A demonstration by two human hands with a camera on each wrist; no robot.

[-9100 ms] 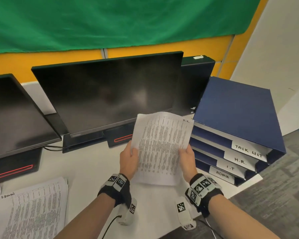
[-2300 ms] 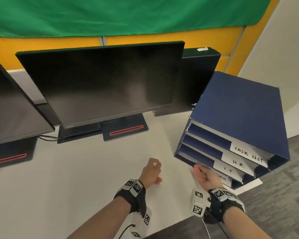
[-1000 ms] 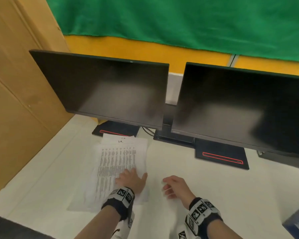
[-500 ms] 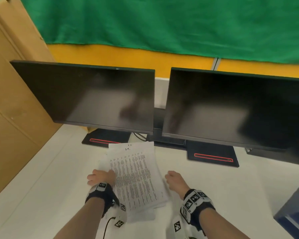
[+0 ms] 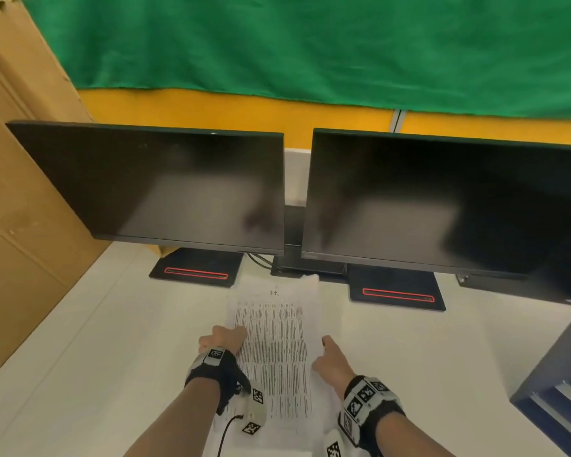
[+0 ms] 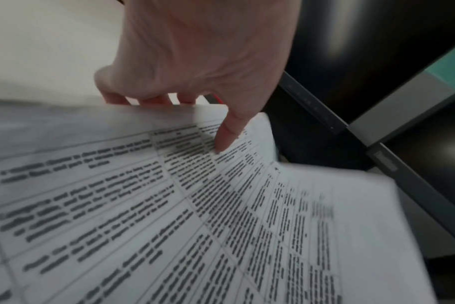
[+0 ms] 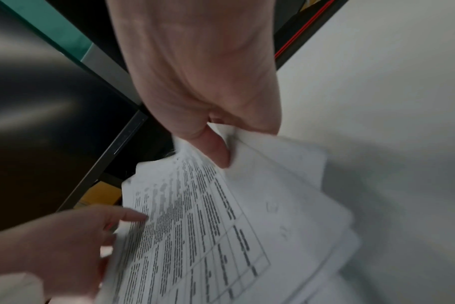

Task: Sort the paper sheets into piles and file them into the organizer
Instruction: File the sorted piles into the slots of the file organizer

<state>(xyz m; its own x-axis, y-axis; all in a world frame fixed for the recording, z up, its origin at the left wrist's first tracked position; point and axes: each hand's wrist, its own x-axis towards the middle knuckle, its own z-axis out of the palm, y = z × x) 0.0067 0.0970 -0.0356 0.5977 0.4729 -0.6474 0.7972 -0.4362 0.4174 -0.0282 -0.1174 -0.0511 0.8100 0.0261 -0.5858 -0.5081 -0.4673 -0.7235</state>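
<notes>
My left hand (image 6: 195, 51) had thumb on top, fingers curled under the paper stack (image 5: 274, 351); right hand (image 7: 203, 82) pinched its far edge. Stack sat on the desk (image 5: 96, 357) betw. both hands, before the monitors (image 5: 165, 186). Light, floppy, slippery sheets, so I judged gripping both long edges best.

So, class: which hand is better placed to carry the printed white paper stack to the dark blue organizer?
Right hand: it pinches the printed white paper stack's right edge, nearest the dark blue organizer at far right.
</notes>
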